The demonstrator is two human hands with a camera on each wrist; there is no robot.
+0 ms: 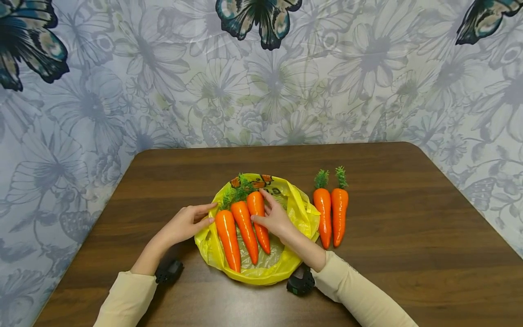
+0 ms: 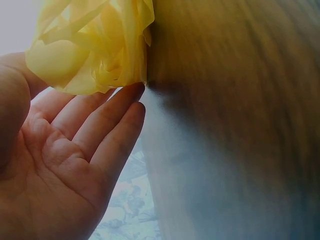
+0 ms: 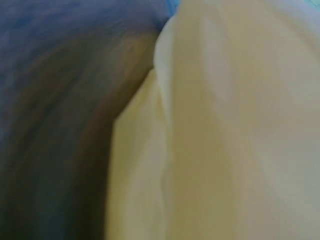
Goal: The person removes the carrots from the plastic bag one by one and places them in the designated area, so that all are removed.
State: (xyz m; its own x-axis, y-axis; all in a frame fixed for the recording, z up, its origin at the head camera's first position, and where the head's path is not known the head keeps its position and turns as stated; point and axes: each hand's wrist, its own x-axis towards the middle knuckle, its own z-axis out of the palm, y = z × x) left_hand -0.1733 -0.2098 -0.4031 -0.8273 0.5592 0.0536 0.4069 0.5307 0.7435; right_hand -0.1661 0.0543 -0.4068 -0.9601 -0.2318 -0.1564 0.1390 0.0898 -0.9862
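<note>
A yellow plastic bag [image 1: 302, 213] lies on the table with its mouth spread wide. Inside, three orange carrots with green tops sit side by side: a left one [image 1: 228, 240], a middle one [image 1: 245, 231] and a right one [image 1: 257, 206]. My right hand [image 1: 279, 220] reaches over the bag and holds the right carrot near its top, thumb on one side and fingers on the other. At the bag's left rim is my left hand [image 1: 185, 225]; its fingers [image 2: 117, 120] extend straight along the yellow plastic [image 2: 95, 50] in the left wrist view.
Two more carrots, one [image 1: 323, 215] close against the bag and another [image 1: 340, 213] beside it, lie to the right on the brown wooden table [image 1: 408, 218]. Behind the table's far edge stands a flower-patterned wall [image 1: 163, 91]. Yellow plastic [image 3: 215, 125] fills much of the blurred right wrist view.
</note>
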